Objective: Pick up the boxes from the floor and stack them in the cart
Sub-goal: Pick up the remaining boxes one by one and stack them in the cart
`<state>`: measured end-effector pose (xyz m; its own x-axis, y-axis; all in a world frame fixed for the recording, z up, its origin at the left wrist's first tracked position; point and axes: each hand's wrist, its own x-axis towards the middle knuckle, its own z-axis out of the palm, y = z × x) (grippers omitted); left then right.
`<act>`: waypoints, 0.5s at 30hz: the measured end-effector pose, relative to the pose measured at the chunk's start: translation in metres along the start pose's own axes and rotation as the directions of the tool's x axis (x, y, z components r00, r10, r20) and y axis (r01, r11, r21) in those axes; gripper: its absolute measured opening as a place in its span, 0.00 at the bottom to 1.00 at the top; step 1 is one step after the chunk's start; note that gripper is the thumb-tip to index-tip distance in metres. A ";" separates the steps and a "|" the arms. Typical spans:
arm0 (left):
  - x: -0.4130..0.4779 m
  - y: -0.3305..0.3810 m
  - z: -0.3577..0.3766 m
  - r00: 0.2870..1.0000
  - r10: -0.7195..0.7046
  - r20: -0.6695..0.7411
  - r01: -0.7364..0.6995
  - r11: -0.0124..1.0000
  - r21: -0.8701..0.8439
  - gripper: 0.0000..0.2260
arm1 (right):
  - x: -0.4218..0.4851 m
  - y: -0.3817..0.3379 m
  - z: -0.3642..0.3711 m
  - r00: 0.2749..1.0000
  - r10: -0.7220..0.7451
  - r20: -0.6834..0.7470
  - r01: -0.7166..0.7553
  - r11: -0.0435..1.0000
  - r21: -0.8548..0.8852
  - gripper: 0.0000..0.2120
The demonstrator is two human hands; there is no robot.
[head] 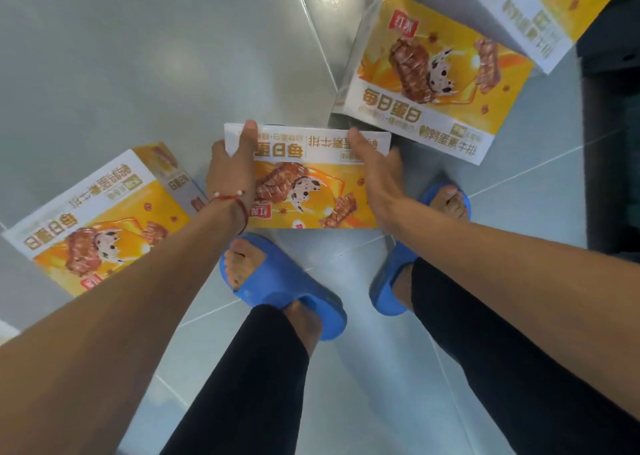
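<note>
the left hand (230, 167) and the right hand (372, 170) grip the middle box (311, 191) by its two ends, thumbs on top, just past the blue slippers (284, 288). on the grey floor (138, 56) lie a left box (97, 219) and a right box (440, 73), with a far box (540, 0) behind it.

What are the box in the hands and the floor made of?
The held box is likely printed cardboard, slightly glossy: crisp folded edges, flat colour-printed faces. The floor looks like glazed grey tile: soft reflections, thin joint lines.
</note>
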<state>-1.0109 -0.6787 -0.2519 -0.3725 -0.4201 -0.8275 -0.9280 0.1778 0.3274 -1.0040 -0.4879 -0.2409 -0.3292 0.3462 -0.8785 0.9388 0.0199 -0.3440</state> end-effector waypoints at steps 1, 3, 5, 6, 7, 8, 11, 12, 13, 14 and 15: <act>0.001 -0.002 0.001 1.000 0.011 -0.007 -0.011 1.000 0.003 0.26 | 0.000 0.001 0.000 1.000 -0.011 -0.022 0.011 1.000 -0.017 0.33; -0.002 -0.003 0.000 1.000 0.023 -0.003 -0.023 1.000 -0.017 0.23 | -0.002 0.002 0.000 0.999 -0.010 -0.036 0.009 1.000 -0.018 0.31; -0.009 -0.004 -0.003 1.000 0.011 0.004 -0.011 0.998 -0.060 0.22 | -0.009 -0.001 -0.002 1.000 -0.004 -0.022 0.004 1.000 -0.021 0.34; -0.014 -0.004 -0.006 1.000 -0.013 0.001 0.013 0.997 -0.074 0.21 | -0.016 -0.003 -0.004 1.000 -0.001 -0.011 0.001 1.000 -0.025 0.34; -0.021 -0.004 -0.010 0.999 -0.034 -0.008 0.033 0.996 -0.085 0.21 | -0.023 -0.006 -0.006 1.000 0.000 -0.003 0.000 1.000 -0.029 0.34; -0.031 -0.005 -0.014 0.999 -0.050 -0.020 0.048 0.994 -0.096 0.22 | -0.031 -0.008 -0.009 1.000 -0.001 -0.002 0.001 0.999 -0.035 0.34; -0.066 -0.002 -0.033 0.995 -0.096 -0.035 0.089 0.983 -0.163 0.25 | -0.067 -0.020 -0.021 1.000 -0.013 0.008 0.014 0.999 -0.047 0.29; -0.079 0.000 -0.041 0.994 -0.108 -0.029 0.100 0.973 -0.207 0.24 | -0.081 -0.025 -0.026 1.000 -0.022 0.005 0.022 0.998 -0.053 0.28; -0.092 0.002 -0.049 0.993 -0.115 -0.033 0.103 0.964 -0.244 0.21 | -0.095 -0.030 -0.030 1.000 -0.031 0.002 0.031 0.998 -0.059 0.27; -0.105 0.005 -0.057 0.992 -0.118 -0.043 0.102 0.957 -0.271 0.20 | -0.111 -0.037 -0.034 0.999 -0.035 0.001 0.035 0.997 -0.061 0.28; -0.121 0.008 -0.066 0.992 -0.112 -0.053 0.091 0.950 -0.298 0.21 | -0.127 -0.043 -0.038 0.999 -0.043 -0.004 0.043 0.997 -0.059 0.27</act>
<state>-0.9741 -0.6848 -0.1193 -0.2665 -0.4836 -0.8337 -0.9186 -0.1344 0.3716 -0.9991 -0.4972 -0.1019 -0.3693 0.3485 -0.8615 0.9281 0.0904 -0.3613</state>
